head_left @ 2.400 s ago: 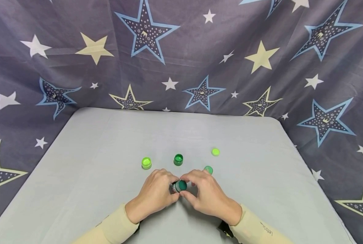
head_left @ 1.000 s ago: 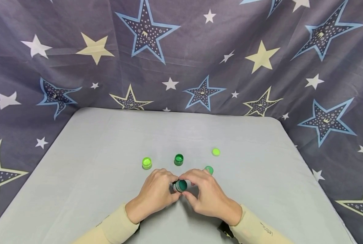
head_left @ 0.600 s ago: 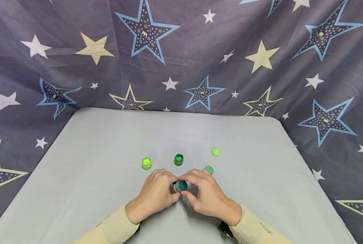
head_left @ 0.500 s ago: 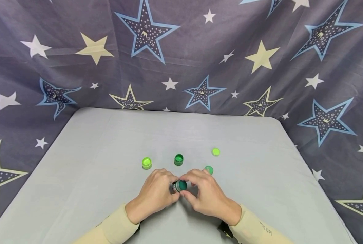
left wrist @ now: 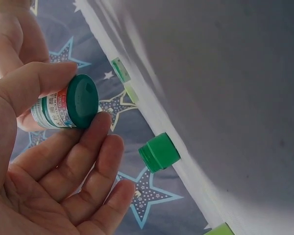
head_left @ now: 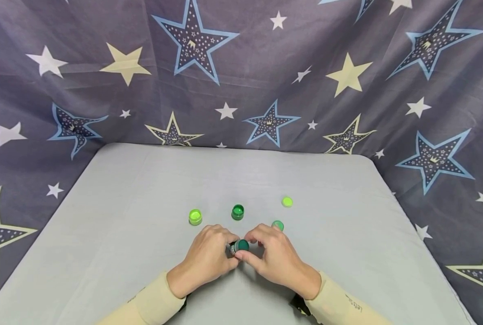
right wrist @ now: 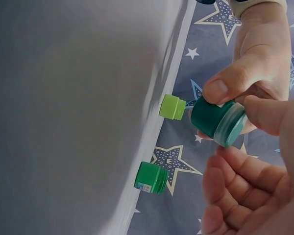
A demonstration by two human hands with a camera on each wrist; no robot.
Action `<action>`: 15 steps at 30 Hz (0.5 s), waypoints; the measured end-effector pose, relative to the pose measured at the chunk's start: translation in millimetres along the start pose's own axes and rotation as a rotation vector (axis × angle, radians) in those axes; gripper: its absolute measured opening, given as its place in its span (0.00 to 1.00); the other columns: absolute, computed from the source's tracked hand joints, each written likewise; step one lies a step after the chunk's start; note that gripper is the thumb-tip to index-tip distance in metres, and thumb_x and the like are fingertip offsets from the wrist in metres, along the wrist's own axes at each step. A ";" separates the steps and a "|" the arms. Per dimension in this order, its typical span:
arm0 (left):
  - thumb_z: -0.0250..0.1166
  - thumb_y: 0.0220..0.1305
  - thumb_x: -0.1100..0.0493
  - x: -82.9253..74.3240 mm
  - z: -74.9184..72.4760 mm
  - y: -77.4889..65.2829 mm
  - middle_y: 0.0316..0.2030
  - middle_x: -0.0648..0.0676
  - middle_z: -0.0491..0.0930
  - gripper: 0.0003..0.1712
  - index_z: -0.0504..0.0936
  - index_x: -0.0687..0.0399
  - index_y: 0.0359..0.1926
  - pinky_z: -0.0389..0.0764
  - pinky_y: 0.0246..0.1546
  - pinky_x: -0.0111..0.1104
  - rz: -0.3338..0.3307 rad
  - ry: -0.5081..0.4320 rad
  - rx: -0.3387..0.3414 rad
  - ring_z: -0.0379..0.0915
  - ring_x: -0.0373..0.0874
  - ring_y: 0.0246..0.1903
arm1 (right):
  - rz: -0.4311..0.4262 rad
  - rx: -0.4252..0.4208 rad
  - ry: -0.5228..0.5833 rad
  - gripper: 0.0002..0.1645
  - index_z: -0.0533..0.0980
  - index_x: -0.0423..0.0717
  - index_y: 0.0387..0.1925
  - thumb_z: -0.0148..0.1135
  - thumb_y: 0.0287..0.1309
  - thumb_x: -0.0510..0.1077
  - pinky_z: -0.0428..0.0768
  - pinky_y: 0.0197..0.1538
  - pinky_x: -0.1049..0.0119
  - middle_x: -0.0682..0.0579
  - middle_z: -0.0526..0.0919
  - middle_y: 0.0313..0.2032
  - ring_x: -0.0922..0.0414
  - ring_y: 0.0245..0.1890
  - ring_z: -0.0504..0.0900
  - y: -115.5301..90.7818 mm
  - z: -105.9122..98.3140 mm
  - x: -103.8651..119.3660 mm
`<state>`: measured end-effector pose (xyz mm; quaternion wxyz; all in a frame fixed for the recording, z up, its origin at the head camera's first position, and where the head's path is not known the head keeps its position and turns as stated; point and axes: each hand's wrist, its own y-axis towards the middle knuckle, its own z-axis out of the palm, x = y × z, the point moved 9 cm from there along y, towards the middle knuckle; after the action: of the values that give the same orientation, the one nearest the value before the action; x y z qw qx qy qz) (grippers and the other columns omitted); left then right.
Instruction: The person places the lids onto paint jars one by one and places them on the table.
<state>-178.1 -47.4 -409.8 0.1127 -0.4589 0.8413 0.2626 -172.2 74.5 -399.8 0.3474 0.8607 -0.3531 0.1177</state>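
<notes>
Head view: above a grey-covered table (head_left: 241, 176), the left hand (head_left: 206, 250) pinches a small dark green jar (head_left: 234, 248), tilted so its dark lid (head_left: 243, 245) faces the right hand (head_left: 278, 257), probably for easy reach. Beyond stand an open yellow-green jar (head_left: 195, 217) and an open green jar (head_left: 238, 212); a yellow-green lid (head_left: 287, 201) and a green lid (head_left: 278, 225) lie to the right, seemingly set aside.

Left wrist view: thumb and fingertips grip the labelled side, likely steadying it; the other fingers fan loosely.

Right wrist view: the right thumb touches the dark lid; whether the bent fingers pinch it, I cannot tell.
</notes>
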 end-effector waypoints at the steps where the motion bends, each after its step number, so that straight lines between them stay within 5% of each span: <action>1: 0.85 0.41 0.55 -0.1 0.1 0.0 0.32 0.45 0.88 0.17 0.91 0.52 0.35 0.76 0.42 0.37 0.001 0.000 0.000 0.78 0.38 0.34 | 0.002 -0.003 -0.004 0.17 0.83 0.50 0.36 0.79 0.53 0.55 0.71 0.35 0.70 0.57 0.82 0.31 0.58 0.27 0.78 -0.1 -0.1 -0.3; 15: 0.85 0.41 0.55 -0.4 0.8 0.8 0.32 0.47 0.88 0.19 0.91 0.55 0.37 0.78 0.43 0.38 0.012 -0.002 0.008 0.78 0.40 0.34 | 0.033 0.009 0.000 0.21 0.84 0.50 0.39 0.79 0.52 0.58 0.72 0.35 0.70 0.58 0.84 0.34 0.58 0.28 0.78 1.1 -2.4 -2.2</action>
<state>-178.6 -46.3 -410.0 0.1136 -0.4531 0.8449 0.2606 -174.4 76.8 -398.4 0.3416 0.8562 -0.3667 0.1251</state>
